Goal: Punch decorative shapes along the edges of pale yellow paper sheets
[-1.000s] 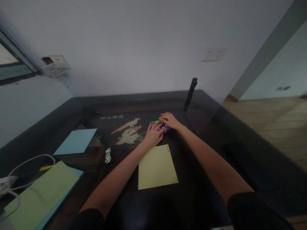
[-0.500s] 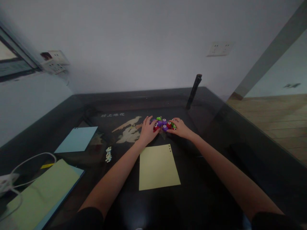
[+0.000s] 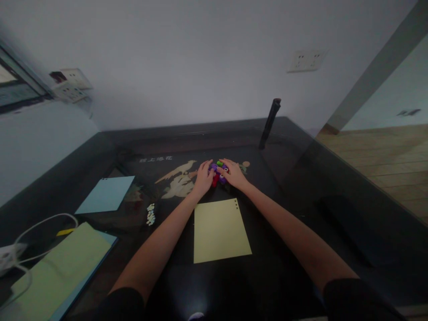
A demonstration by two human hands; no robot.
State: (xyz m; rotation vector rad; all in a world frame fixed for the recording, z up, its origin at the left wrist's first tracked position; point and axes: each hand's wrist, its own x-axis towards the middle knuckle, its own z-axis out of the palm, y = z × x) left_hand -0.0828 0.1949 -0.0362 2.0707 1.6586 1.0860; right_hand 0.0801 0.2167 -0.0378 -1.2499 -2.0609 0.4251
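A small cluster of purple, red and green toy figures with round eyes (image 3: 222, 179) lies on the dark tabletop, partly hidden by my fingers. My left hand (image 3: 203, 178) curves around the cluster's left side, its fingers against the toys. From the right, my right hand (image 3: 236, 175) cups the other side, fingers and thumb over the purple ones. Both hands lie close together, with the toys squeezed between them. Just nearer to me than the hands is a yellow sheet of paper (image 3: 220, 232) with punched holes at its top right corner.
On the dark table (image 3: 284, 276), a blue sheet (image 3: 106, 195) lies at left, beside small pale paper scraps (image 3: 151, 215). Stacked yellow and blue paper (image 3: 63, 272) and a white cable (image 3: 50, 218) are at lower left. A black post (image 3: 270, 124) stands at the back right.
My right hand has moved left toward my left hand, bringing the spread-out toys into a tighter cluster. My left hand stays nearly in place.
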